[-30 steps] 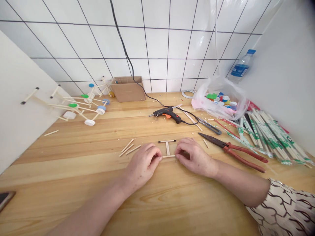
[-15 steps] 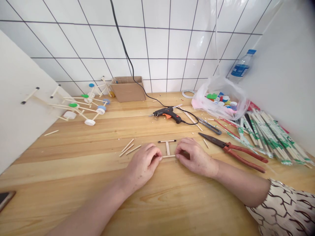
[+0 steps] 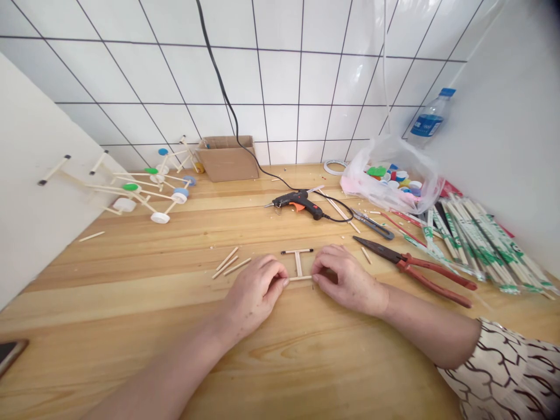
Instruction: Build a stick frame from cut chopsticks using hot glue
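Observation:
Between my hands a short wooden stick [image 3: 300, 278] lies crosswise on the table, touching the near end of an upright wooden piece [image 3: 298, 263]. At the far end of that piece sits a crossbar with black tips [image 3: 297, 251], so the whole has an I shape. My left hand [image 3: 258, 289] pinches the near stick's left end between thumb and fingers. On the other side my right hand [image 3: 345, 279] pinches its right end. The fingertips hide both ends of this stick. Several loose cut sticks [image 3: 226, 263] lie just left of my left hand.
Beyond the hands lies a black glue gun [image 3: 301, 204] with its cord. Red-handled pliers [image 3: 420, 271] and snips [image 3: 374, 224] are to the right, before a bag of bottle caps [image 3: 394, 181] and wrapped chopsticks [image 3: 485, 245]. Stick frames with cap wheels [image 3: 140, 186] stand left of a cardboard box [image 3: 228, 159].

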A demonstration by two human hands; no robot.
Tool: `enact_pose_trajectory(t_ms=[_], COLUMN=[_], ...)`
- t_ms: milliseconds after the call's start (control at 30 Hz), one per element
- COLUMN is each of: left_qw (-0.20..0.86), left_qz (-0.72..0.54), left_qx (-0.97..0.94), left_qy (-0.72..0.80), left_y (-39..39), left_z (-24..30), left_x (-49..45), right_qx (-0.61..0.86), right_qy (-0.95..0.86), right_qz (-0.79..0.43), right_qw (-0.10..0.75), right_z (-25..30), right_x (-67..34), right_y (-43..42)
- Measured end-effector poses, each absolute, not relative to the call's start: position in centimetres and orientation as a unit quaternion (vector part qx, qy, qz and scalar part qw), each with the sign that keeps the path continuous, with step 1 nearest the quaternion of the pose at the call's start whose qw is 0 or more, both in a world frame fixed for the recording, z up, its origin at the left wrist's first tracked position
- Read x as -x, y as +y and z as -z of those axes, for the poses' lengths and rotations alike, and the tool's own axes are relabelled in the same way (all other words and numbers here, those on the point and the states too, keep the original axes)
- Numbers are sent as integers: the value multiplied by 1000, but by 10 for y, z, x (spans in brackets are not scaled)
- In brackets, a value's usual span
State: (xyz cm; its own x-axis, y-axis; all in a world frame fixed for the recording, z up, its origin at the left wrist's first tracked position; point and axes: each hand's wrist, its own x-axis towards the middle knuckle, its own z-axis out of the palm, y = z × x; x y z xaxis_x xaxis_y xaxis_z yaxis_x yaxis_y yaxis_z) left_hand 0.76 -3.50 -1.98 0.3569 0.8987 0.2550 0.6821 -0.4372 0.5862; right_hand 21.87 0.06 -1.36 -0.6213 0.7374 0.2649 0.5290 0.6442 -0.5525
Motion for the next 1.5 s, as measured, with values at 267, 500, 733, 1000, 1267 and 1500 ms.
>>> enact_pose_trajectory(t_ms=[267,500,733,1000,1267,1500], left_qw=[196,189,195,192,192,191], left_qz=[-278,-280,-274,-274,-275,-275], left_qx=[-800,-803,-800,-801,-801,-801], left_qy=[494,491,497,496,496,497], left_y=[-35,-35,-35,-35,-35,-35], left_z=[20,21,19,18,19,18], left_x=[-7,-7,-7,-7,-7,-7], right_qx=[358,359,362,361,361,364], right_qy=[-875,-876,-875,-876,-875,-876], right_qz=[-215,-215,-214,-216,-215,-214], right_qw=[245,240,240,236,238,233], right_z=[14,14,13,13,12,12], right_x=[-219,-219,-218,-219,-218,-218], right_y=[1,1,1,1,0,1])
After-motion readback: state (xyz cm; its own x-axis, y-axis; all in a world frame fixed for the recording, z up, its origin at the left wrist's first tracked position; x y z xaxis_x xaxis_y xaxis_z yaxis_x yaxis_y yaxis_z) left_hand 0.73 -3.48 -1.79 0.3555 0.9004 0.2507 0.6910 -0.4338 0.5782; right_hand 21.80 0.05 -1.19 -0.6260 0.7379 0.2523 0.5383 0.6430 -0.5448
